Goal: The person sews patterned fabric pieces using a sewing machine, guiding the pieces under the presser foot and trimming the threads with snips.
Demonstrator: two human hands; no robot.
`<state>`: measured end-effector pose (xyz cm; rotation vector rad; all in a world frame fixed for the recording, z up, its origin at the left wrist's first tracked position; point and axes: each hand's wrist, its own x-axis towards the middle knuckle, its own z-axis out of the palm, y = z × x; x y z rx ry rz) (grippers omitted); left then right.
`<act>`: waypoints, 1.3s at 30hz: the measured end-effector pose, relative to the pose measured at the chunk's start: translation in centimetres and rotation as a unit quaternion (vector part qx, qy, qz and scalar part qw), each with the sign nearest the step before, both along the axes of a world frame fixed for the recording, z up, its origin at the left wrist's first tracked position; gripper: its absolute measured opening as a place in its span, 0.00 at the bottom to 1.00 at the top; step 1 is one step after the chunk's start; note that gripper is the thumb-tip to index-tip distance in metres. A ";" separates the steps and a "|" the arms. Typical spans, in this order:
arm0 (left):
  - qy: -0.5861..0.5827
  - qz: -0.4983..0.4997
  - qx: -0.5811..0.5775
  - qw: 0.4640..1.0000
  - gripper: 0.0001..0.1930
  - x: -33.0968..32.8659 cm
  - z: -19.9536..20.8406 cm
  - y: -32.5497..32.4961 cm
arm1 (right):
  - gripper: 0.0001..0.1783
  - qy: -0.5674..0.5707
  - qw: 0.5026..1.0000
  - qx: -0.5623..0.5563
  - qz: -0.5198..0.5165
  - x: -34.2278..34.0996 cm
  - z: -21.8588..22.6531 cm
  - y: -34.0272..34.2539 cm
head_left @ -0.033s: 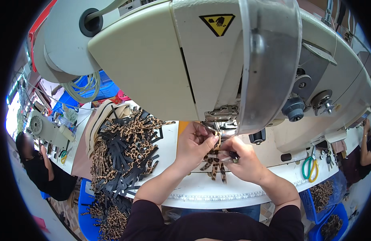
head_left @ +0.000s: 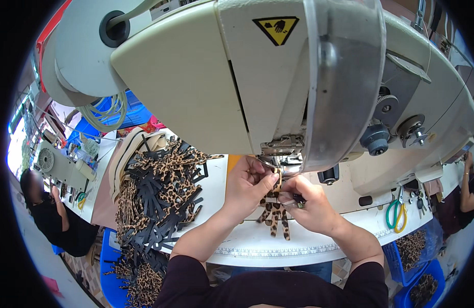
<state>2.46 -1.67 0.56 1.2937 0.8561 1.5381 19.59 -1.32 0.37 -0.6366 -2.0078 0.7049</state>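
Right at the sewing machine's presser foot (head_left: 291,165), a leopard-print strap piece (head_left: 274,211) lies with several strips fanned toward me. My left hand (head_left: 245,186) pinches its upper part between thumb and fingers, on the left side of the needle area. From the right, my right hand (head_left: 315,205) is closed at the strap's edge, with bent fingers. A small dark object (head_left: 299,199) shows in that hand; most of it is hidden, so its kind is unclear. The machine head hides the needle.
A big pile of leopard-print and black straps (head_left: 160,190) covers the table's left side and spills into a blue bin (head_left: 110,267). Green-and-yellow scissors (head_left: 396,214) lie at right, above blue baskets (head_left: 401,269). A ruler strip (head_left: 278,252) follows the front edge. People work at both sides.
The strap's fanned strips have slid slightly toward me. Both hands keep nearly the same place and grip.
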 end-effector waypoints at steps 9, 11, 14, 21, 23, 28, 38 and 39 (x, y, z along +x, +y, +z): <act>0.000 0.026 0.028 0.999 0.13 0.0 -0.6 0.4 | 0.08 0.071 0.993 -0.089 0.022 -0.1 -0.1 0.6; 0.026 0.049 0.053 0.997 0.12 0.0 -0.5 0.4 | 0.11 0.070 0.994 -0.084 0.013 -0.1 -0.9 1.1; 0.138 0.110 0.055 0.983 0.10 -0.5 -0.6 0.4 | 0.13 0.065 0.996 -0.062 -0.001 0.1 -0.7 1.2; 0.455 0.165 0.306 0.820 0.17 -0.6 1.1 -1.3 | 0.14 0.058 0.988 -0.144 -0.015 0.4 -0.7 1.2; 0.503 0.196 0.308 0.783 0.17 0.2 1.1 -1.7 | 0.13 0.135 0.963 -0.227 0.051 0.3 0.1 1.0; 0.552 0.237 0.360 0.714 0.18 -0.5 0.7 -1.0 | 0.09 0.153 0.970 -0.186 0.045 0.7 0.4 1.1; 0.441 0.124 0.358 0.814 0.11 -4.4 -0.5 2.3 | 0.05 0.121 0.982 -0.145 0.017 1.2 1.4 0.5; 0.446 0.123 0.355 0.812 0.11 -4.5 -0.4 2.4 | 0.05 0.121 0.982 -0.145 0.018 1.2 1.4 0.5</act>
